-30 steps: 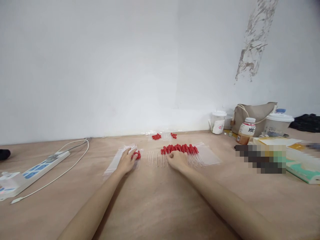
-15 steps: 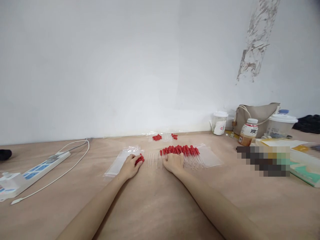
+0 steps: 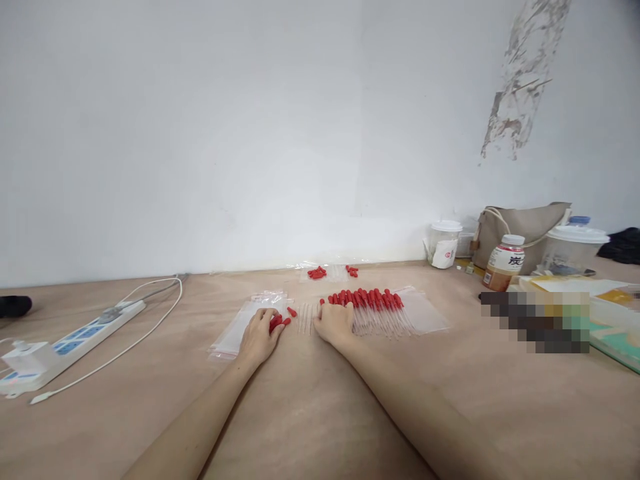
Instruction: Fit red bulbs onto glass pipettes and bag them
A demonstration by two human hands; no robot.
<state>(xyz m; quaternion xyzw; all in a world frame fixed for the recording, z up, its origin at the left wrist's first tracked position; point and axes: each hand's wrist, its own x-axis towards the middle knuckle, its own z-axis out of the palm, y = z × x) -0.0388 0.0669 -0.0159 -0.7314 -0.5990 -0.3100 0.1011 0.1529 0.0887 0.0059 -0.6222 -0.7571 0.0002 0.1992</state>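
Note:
My left hand (image 3: 260,337) is closed over several loose red rubber bulbs (image 3: 275,323) on the tabletop, beside a stack of clear plastic bags (image 3: 231,327). One more red bulb (image 3: 292,312) lies just beyond its fingertips. My right hand (image 3: 334,323) is closed at the left end of a row of droppers (image 3: 377,307), its fingers round the glass part of a dropper whose red bulb (image 3: 322,302) shows above them. The tube itself is hidden by the hand. Several bare glass tubes (image 3: 305,319) lie side by side between my hands.
Clear bags with red bulbs (image 3: 317,273) lie near the wall. A flat clear bag (image 3: 425,310) is right of the row. Farther right stand a lidded cup (image 3: 444,245), a bottle (image 3: 504,263) and a bag (image 3: 523,230). A power strip (image 3: 75,340) with a white cable is at left.
My right hand has shifted left, onto the leftmost dropper. By my left hand, one red bulb now lies apart from the others. The view has turned slightly.

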